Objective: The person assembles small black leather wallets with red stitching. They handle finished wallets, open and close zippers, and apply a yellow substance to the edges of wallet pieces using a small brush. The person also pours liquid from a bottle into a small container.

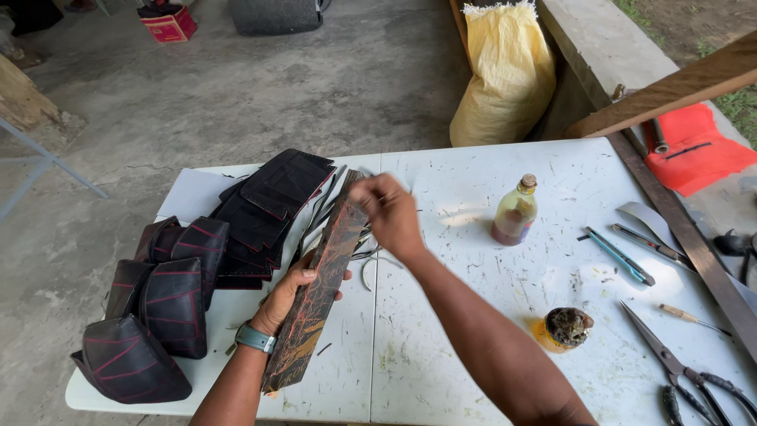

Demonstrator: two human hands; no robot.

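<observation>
At the table's (441, 347) left edge lie black pouches with red stitching (162, 304), and beyond them a heap of flat black pieces (272, 201). Just right of these, the left hand (288, 296), a watch on its wrist, cups the long dark board streaked with red (319, 288) from below, fingers curled round its edge. The board stands tilted, lower end on the table. The right hand (386, 209) pinches the board's upper end, fingers pressed together. Further right stand a corked bottle (514, 211) and a small orange jar (561, 327), then a blue-handled knife (620, 256) and big scissors (670, 359)
</observation>
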